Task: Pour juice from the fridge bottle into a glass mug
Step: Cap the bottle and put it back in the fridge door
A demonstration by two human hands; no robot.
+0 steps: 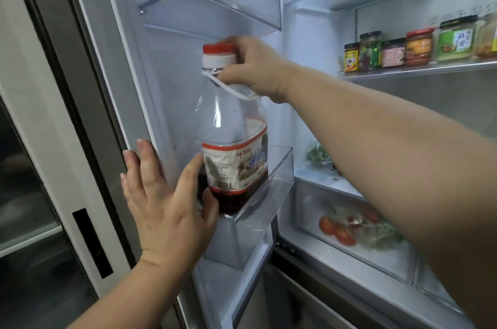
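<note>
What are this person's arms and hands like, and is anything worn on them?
Both are bare. The left hand and right hand wear no gloves, and no ring, watch or bracelet shows. The left forearm and right forearm are uncovered as far as the picture reaches, with no sleeve in view.

On my feed I see two bare forearms, each ending in a bare hand. The broad left hand (164,202), with short trimmed fingernails, sits in the lower left of the frame, and the right hand (255,67) is at upper centre. The right forearm fills the right side, thick and uncovered, with faint creases at the wrist.
</note>
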